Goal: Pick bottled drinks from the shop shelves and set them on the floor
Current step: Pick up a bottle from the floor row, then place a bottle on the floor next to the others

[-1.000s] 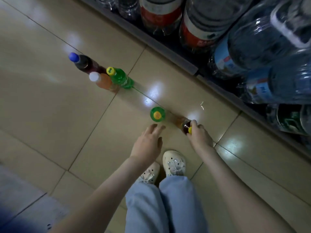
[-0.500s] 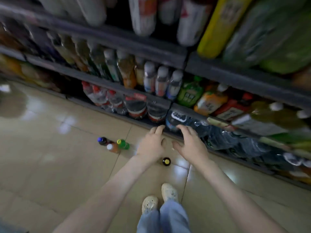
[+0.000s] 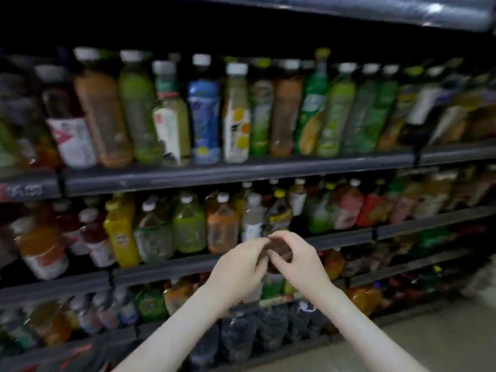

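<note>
Left hand (image 3: pixel 239 267), right hand (image 3: pixel 299 260), both gripping dark bottle (image 3: pixel 279 216), blurred shelves (image 3: pixel 214 173)

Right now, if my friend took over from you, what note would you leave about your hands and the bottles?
Left hand: raised at the shelf, fingertips at the foot of a dark, yellow-capped bottle; blur hides any grip.
Right hand: fingers curled at the same bottle, touching the left fingertips; grip unclear too.
The bottle stands on the shelf among others.
Done: no bottle shows on the floor in view.
Left: pull this bottle out, stand it on the floor, fetch more.
</note>
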Motion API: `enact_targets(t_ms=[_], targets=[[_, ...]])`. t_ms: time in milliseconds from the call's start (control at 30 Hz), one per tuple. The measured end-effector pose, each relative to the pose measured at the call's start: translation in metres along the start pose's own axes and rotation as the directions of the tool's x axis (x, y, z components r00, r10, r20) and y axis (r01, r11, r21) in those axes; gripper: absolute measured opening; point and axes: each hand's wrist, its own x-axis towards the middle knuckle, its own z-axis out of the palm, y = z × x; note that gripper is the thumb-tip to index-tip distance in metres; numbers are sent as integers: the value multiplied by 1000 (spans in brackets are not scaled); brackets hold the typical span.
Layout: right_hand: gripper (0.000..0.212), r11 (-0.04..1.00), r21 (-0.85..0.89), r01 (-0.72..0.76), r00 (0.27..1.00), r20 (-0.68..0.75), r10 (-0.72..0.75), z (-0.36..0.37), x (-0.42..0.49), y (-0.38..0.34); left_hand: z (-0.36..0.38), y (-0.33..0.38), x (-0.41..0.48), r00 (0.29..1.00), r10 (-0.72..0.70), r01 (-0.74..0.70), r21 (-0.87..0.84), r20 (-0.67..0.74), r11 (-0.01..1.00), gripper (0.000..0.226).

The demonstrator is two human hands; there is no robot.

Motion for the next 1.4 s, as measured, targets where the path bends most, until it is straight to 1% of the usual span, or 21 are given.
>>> enact_targets(t_ms=[67,133,200,333,433,600,700,833,933,1000,1067,1133,1233,1300,1400], targets=[[26,1000,-10,27,997,-79,-27,-53,-2,20,17,44,34,998,49,-50,-27,-42,998,42],[26,999,-33,35,989,-141,-40,-101,-5,42,35,84,65,995,68,-72,-52,-73,996,42],[25,999,-47,22,985,-172,-29,-141,-7,65,52,115,93,992,68,-75,-64,-104,995,42],[31,997,-71,4,974,-224,-20,-207,-7,111,81,161,140,987,67,-75,-52,-144,996,47],[33,996,-73,-43,967,-252,23,-242,2,140,97,185,174,987,61,-69,-54,-150,996,51],[40,996,-72,-53,948,-317,27,-291,36,186,126,213,240,973,131,-139,-29,-192,990,52],[45,994,-82,-70,941,-335,39,-316,61,216,144,226,282,956,161,-168,-9,-246,986,51],[52,989,-101,-110,947,-313,74,-356,97,249,162,245,344,933,178,-177,31,-312,984,50],[57,989,-117,-95,938,-342,49,-391,121,271,169,262,394,898,231,-211,96,-374,973,49],[58,991,-110,-80,929,-369,34,-408,134,285,177,271,418,886,239,-210,116,-397,971,49],[60,994,-100,-52,933,-360,12,-414,145,293,184,276,432,888,228,-200,110,-400,974,50],[59,994,-111,7,944,-326,-43,-412,160,294,187,272,434,886,222,-200,96,-407,975,48],[51,987,-84,135,947,-281,-154,-400,186,281,180,253,419,846,194,-178,80,-497,981,40],[47,968,-38,250,938,-237,-252,-380,201,258,165,233,398,785,148,-89,128,-602,988,34],[45,919,85,385,919,-125,-373,-335,213,217,134,199,357,692,72,109,202,-718,973,32]])
